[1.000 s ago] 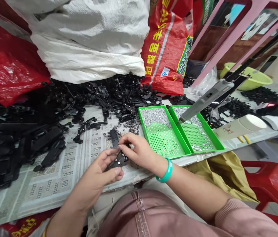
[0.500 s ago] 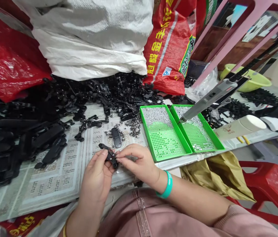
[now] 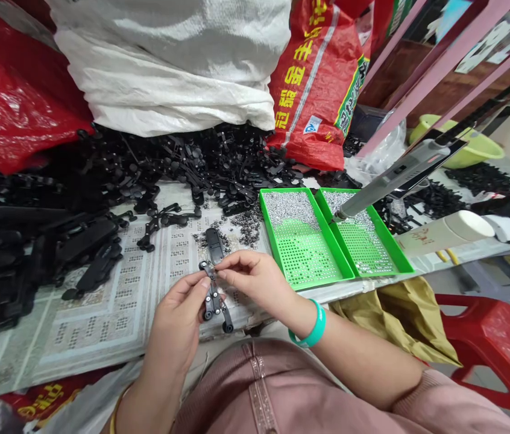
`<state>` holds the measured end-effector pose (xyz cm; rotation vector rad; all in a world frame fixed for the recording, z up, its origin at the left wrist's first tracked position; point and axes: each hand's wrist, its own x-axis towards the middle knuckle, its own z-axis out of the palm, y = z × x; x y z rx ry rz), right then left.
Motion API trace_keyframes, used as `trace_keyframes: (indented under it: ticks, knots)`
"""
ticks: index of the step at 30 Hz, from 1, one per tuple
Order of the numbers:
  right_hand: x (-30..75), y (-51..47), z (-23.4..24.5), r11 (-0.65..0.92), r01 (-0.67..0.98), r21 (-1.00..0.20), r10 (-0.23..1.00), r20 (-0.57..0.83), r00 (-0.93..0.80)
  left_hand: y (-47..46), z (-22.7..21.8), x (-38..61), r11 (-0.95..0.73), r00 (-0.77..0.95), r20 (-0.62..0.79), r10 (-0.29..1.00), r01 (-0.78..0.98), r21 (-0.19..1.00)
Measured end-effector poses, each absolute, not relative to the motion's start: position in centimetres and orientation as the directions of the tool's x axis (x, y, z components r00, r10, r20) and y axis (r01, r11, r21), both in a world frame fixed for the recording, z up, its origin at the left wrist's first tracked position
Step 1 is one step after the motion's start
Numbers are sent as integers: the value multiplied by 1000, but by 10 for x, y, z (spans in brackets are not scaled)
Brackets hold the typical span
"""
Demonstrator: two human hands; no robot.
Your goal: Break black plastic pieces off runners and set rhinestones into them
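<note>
Since the earlier frame the black hinged part (image 3: 213,295) has swung from a slanted lie to hang nearly upright between the hands, and both hands have risen a little over the worktop (image 3: 101,319).

The left hand (image 3: 178,328) pinches the part at its upper half between thumb and forefinger, its lower links dangling toward 6 o'clock. The right hand (image 3: 255,280) meets it from 3 o'clock, thumb and forefinger pressed together on the part's top end; a teal wristband (image 3: 311,325) circles that wrist.

Just beyond the fingers, at 12 o'clock, a single black oval piece (image 3: 214,244) lies on the printed paper among a scatter of tiny dark bits.

At 2 o'clock two green perforated trays sit side by side, touching. The near tray (image 3: 302,241) holds small silvery screws heaped at its far end, the near end mostly bare holes. The far tray (image 3: 363,232) holds the same, and the tip of a grey electric screwdriver (image 3: 395,178) rests in it.

From 9 to 12 o'clock a large heap of black plastic parts (image 3: 123,181) spreads below a white sack (image 3: 173,66) and a red printed bag (image 3: 318,84). At 3 o'clock a paper cup (image 3: 445,232) lies on its side.
</note>
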<state>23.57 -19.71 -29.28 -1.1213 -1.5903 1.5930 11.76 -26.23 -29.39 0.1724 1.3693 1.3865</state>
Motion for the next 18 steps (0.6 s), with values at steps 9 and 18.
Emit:
trace_keyframes:
  ticks: [9,18]
  knots:
    - [239,-194,-295,-130,200,-971,851,-213,-479,-263,-299,116,319,-365,-581,727,-569,758]
    - [241,-186,-286,-161,287,-944,804,-294,-516,-265,-300,117,329,-376,-586,718,-558,762]
